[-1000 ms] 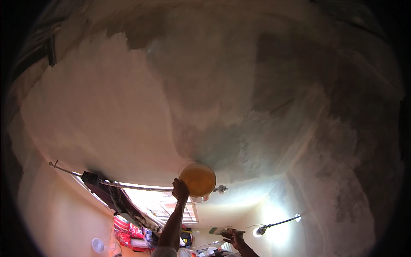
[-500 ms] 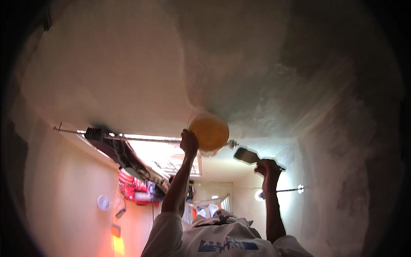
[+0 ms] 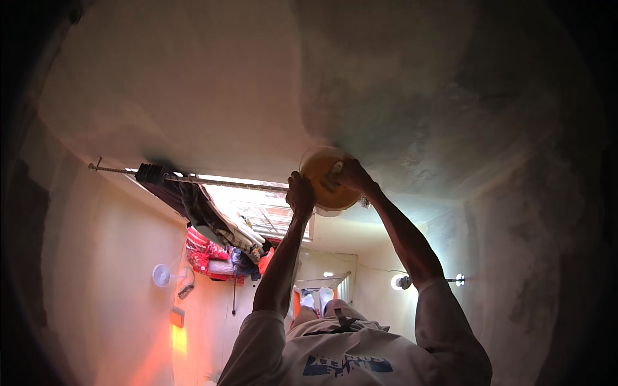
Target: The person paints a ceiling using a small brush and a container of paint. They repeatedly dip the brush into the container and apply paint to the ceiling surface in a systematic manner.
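Note:
My left hand (image 3: 300, 194) is closed on the left rim of a round translucent tub (image 3: 331, 212), which holds an orange-brown content. My right hand (image 3: 354, 176) is closed around the handle of a wide, flat brush (image 3: 330, 179). The brush head is inside the tub, with its tip dark against the orange content. How deep the bristles sit in it is hard to tell. Both arms reach up from the lower edge, close together at the tub.
A large plaster surface (image 3: 193, 103), pale on the left and with darker damp-looking patches on the right, spans the top. Left of the tub, a rod (image 3: 225, 183) carries hanging clothes (image 3: 193, 206) before a bright window (image 3: 251, 209). A lit lamp (image 3: 400, 282) is at right.
My right hand has moved left and up, bringing the brush from beside the tub into it. My left hand and the tub have shifted slightly up and right in the view.

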### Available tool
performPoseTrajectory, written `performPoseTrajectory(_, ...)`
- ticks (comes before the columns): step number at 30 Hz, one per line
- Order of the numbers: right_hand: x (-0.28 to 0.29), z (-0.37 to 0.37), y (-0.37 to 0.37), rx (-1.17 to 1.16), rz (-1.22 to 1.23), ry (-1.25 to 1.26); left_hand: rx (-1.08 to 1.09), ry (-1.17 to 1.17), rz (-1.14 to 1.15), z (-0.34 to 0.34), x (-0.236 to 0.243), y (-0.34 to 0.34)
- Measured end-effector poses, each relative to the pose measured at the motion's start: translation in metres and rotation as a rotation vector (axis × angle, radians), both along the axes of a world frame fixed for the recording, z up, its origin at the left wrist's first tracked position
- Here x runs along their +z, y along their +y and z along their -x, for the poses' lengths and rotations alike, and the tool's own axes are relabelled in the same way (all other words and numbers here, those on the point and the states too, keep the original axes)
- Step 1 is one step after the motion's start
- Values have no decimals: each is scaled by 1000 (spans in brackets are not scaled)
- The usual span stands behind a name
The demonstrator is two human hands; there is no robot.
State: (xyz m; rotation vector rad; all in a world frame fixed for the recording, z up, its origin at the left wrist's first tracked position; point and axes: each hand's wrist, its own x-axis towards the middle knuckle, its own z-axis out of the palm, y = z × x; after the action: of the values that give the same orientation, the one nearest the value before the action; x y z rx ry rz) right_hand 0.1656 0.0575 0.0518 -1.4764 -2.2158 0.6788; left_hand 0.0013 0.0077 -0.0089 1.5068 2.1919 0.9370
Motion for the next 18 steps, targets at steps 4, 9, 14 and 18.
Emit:
performPoseTrajectory(4, -35, 16, 22, -69, 196, 17, 16, -11, 2, 3, 1, 1)
performPoseTrajectory(9, -91, 22, 38, -94, 224, 287, 16, -31, 33, 3, 3, 1)
performPoseTrajectory(14, -132, 16, 56, -154, 190, 32, 18, -23, 49, 2, 10, -1)
performPoseTrajectory(18, -175, -3, 59, -92, -380, 159, -8, -7, 27, -2, 8, 2)
